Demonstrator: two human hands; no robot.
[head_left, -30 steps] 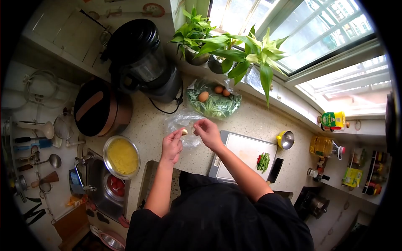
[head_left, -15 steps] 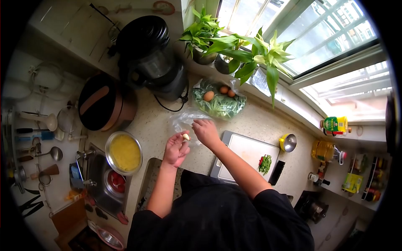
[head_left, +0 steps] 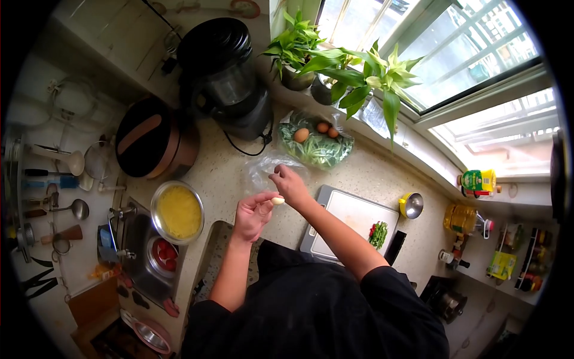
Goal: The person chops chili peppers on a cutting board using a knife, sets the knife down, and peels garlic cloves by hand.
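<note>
My left hand (head_left: 253, 216) pinches a pale garlic clove (head_left: 278, 200) between thumb and fingertips, above the counter. Close beside it is my right hand (head_left: 289, 184), its fingers curled together at the near edge of a crumpled clear plastic bag (head_left: 266, 170). Whatever those fingers hold, if anything, is too small to make out. To the right of my right forearm lies a white cutting board (head_left: 350, 215) with grey edges, bearing chopped green and red peppers (head_left: 378, 235).
Behind the hands, brown eggs (head_left: 301, 135) rest on a bag of leafy greens (head_left: 323, 151). A bowl of yellow food (head_left: 178, 213) stands beside the sink (head_left: 143, 263). A black-handled knife (head_left: 396, 248) and metal bowl (head_left: 411, 205) flank the board; a blender (head_left: 230, 90) stands farther back.
My left hand has moved slightly up and right, bringing the garlic clove close to my right hand. My right hand's fingers have curled in more. The view has shifted a little.
</note>
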